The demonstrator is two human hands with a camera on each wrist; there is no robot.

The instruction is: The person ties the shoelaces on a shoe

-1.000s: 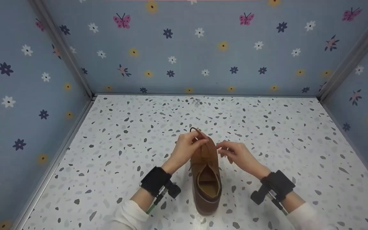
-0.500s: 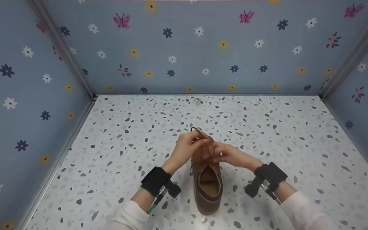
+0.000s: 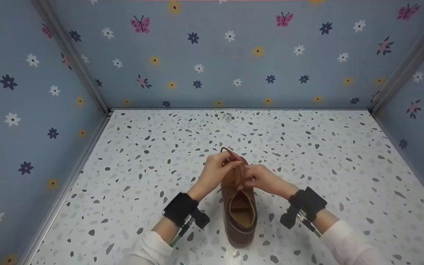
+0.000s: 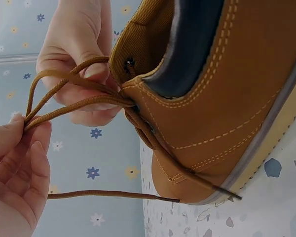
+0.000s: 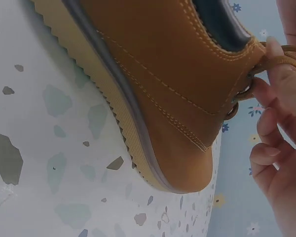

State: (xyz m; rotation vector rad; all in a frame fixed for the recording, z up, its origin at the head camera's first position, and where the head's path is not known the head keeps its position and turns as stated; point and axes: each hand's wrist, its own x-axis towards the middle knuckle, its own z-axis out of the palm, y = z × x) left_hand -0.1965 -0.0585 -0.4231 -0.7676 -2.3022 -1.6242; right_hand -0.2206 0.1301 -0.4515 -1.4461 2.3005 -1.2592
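Both forearms come in from the near edge, wrists bent inward, hands meeting over the front of the shoe (image 3: pixel 239 235). Left hand (image 3: pixel 217 167): thumb and fingertips pinch the lace (image 4: pixel 108 193), holding it out from the eyelets. Right hand (image 3: pixel 265 178): thumb and fingers curled, gripping lace close by the upper eyelets.

Count: two hands, one shoe, two black bands (image 3: pixel 180 209), one per wrist, two white sleeves (image 3: pixel 346 241). Left wrist view gives three strands between shoe and left fingertips, plus two loose ends, one lying across the shoe's side, the other hanging below the left hand.

Shoe upright on its sole on the speckled surface (image 3: pixel 153 132), toe away from the person, heel near, opening between the forearms.

Against one second ago: right hand then apart from the shoe, off its right side; now in at the lace. Left hand and shoe nearly unmoved.
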